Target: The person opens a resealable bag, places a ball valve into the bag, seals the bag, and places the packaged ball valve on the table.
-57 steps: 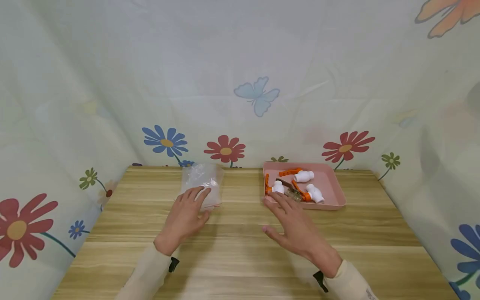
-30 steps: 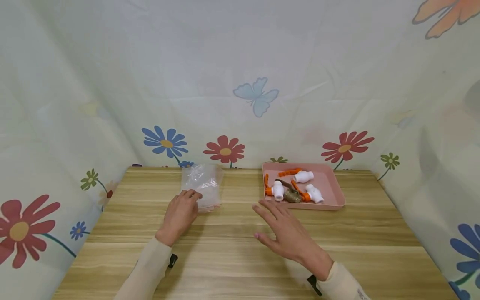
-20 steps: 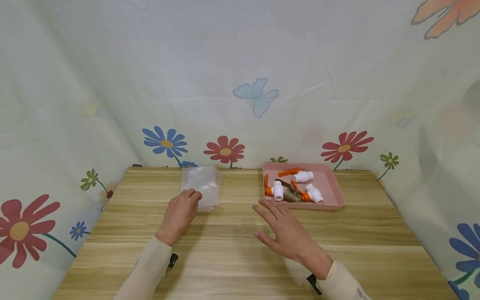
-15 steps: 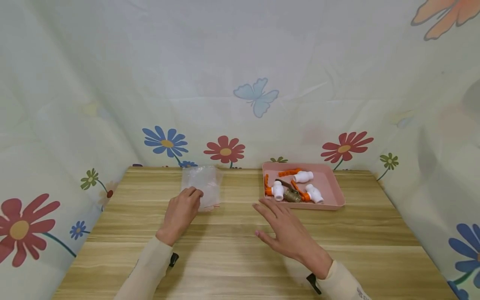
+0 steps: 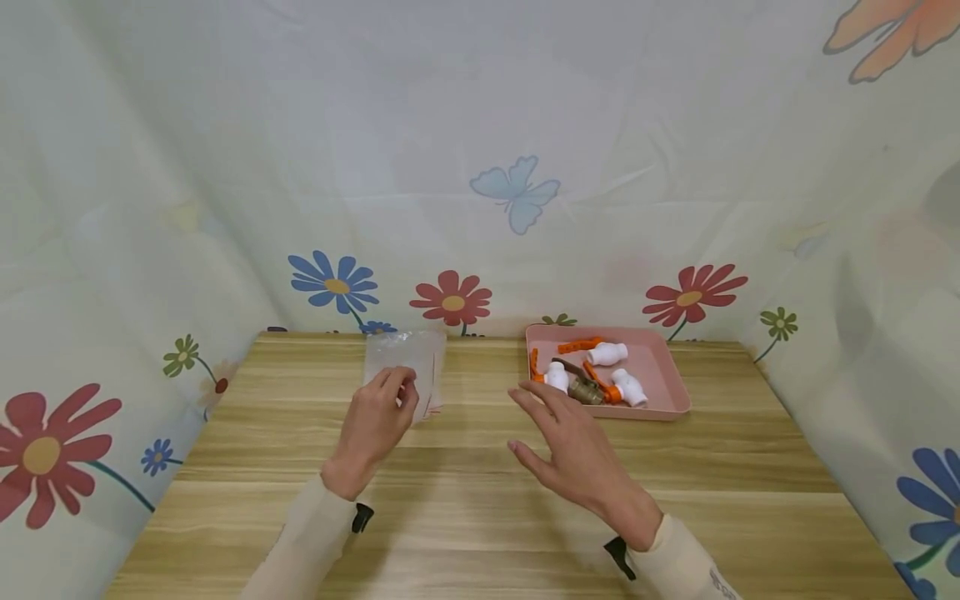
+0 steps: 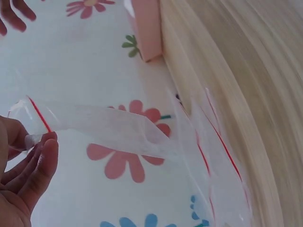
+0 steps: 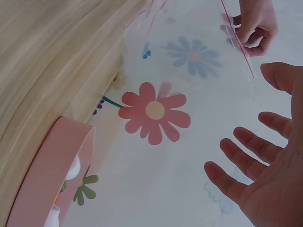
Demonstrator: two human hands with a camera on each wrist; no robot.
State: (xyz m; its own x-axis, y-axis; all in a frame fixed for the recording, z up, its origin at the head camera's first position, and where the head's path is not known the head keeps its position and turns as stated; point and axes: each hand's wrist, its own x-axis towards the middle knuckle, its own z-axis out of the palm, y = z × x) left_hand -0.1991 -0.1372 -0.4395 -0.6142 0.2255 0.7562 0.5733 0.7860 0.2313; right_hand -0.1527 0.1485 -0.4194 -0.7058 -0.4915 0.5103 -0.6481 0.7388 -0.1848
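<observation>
My left hand pinches the top of a clear zip-lock bag between thumb and fingers, close to its red seal line. In the left wrist view the bag stretches down toward several more zip-lock bags, which lie on the table. My right hand hovers with fingers spread, holding nothing, in front of the pink tray. White ball valves with orange handles, such as the one at the back, lie in the tray. A brass-coloured valve with a dark lever lies among them.
The wooden table ends at a hanging cloth printed with flowers and a butterfly. This cloth rises behind and on both sides. The tray stands at the table's back right, the bags at the back left.
My left hand first came down on the bag stack, curled its fingers at the near edge, and has now lifted one bag's edge upward. My right hand drew slightly left and stays spread.
</observation>
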